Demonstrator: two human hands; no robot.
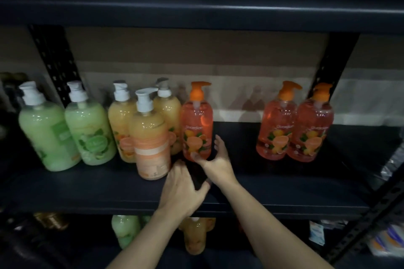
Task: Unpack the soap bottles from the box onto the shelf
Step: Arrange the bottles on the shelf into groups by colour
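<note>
Forearms: two bare forearms are seen reaching up from the bottom edge of view toward the front edge of the shelf [87,190].
Left hand [182,188]: laid palm down over a dark object [197,176] at the shelf's front edge; its fingers are curled loosely on that object (what the object is cannot be told).
Right hand [215,162]: held at the base of the orange soap bottle [196,124]; the thumb is pressed to the bottle's lower front and the fingers are spread wide beside its right flank, not wrapped around it.
Orange soap bottle: stood upright near the middle of the shelf, orange pump on top, a fruit label on its front.
Yellow bottles [150,137]: three with white pumps are grouped just left of the orange soap bottle, one set forward toward the front edge.
Green bottles [65,129]: two with white pumps are placed toward the shelf's left end.
Orange pair [295,126]: two more orange bottles are set touching each other toward the right end, well apart from the held one.
Lower shelf: a green and a yellowish bottle [196,236] are partly seen below (dim and blurred).
</note>
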